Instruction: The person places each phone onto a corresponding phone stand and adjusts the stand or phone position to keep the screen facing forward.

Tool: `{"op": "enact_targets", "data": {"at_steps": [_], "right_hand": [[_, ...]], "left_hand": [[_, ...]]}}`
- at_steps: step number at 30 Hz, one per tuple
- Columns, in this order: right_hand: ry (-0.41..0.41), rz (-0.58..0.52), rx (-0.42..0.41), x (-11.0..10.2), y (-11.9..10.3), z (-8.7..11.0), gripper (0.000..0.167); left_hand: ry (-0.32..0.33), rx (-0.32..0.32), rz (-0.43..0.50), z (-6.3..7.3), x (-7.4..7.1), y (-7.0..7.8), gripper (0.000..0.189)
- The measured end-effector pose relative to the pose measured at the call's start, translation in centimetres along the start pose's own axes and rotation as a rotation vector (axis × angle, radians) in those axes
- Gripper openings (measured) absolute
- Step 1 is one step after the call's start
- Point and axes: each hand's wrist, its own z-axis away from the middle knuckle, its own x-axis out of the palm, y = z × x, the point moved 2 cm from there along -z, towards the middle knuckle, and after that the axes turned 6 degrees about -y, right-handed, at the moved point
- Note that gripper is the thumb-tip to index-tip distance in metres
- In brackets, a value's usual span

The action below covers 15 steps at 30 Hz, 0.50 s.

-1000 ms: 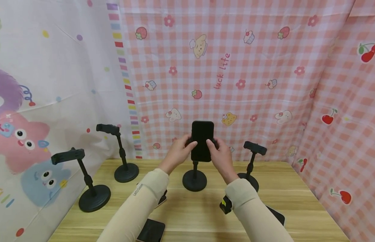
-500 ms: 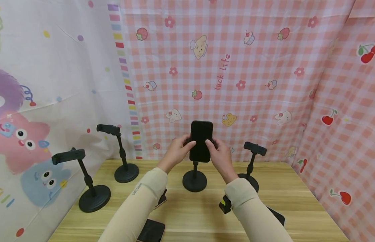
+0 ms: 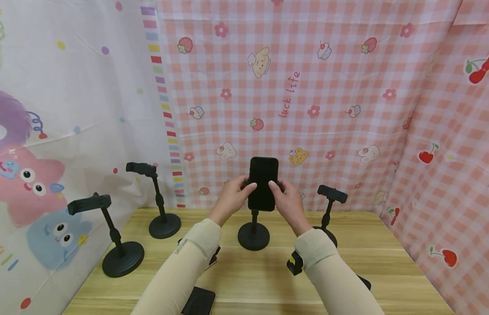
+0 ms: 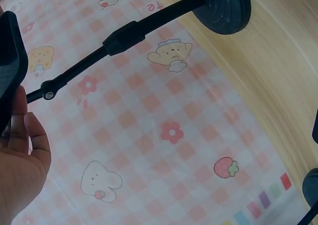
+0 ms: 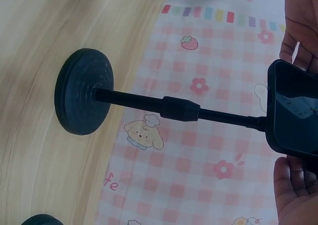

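Observation:
A black smartphone point(image 3: 263, 170) stands upright, screen toward me, at the top of the middle phone stand point(image 3: 254, 236). My left hand point(image 3: 230, 199) grips its left side, thumb over the screen's edge. On the opposite side my right hand point(image 3: 290, 205) holds it likewise. Behind the phone, the stand's clamp is mostly hidden. In the right wrist view, the stand's pole point(image 5: 179, 109) runs up to the phone point(image 5: 295, 115) between both hands. The left wrist view catches the phone's edge point(image 4: 17, 51) and curled fingers point(image 4: 37, 135) of my left hand.
Two black phone stands point(image 3: 123, 259) point(image 3: 164, 225) rise on the left and another point(image 3: 332, 194) on the right. Phones lie on the wooden table point(image 3: 252, 284): one in front point(image 3: 200, 302), others partly under my left and right sleeves. Printed cloths point(image 3: 327, 131) hang behind and beside.
The phone sways very slightly left and back between my hands. Both hands keep their hold at its sides; the stands stay where they were.

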Motion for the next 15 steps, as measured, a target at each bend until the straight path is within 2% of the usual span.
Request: {"op": "enact_targets", "data": {"at_steps": [4, 15], "right_hand": [[-0.002, 0.018, 0.007, -0.06, -0.25, -0.14, 0.038], [-0.017, 0.071, 0.025, -0.20, -0.81, -0.34, 0.042]], "left_hand": [[0.018, -0.003, -0.002, 0.01, 0.06, 0.06, 0.028], [0.119, 0.002, -0.086, 0.14, 0.53, 0.66, 0.026]]}}
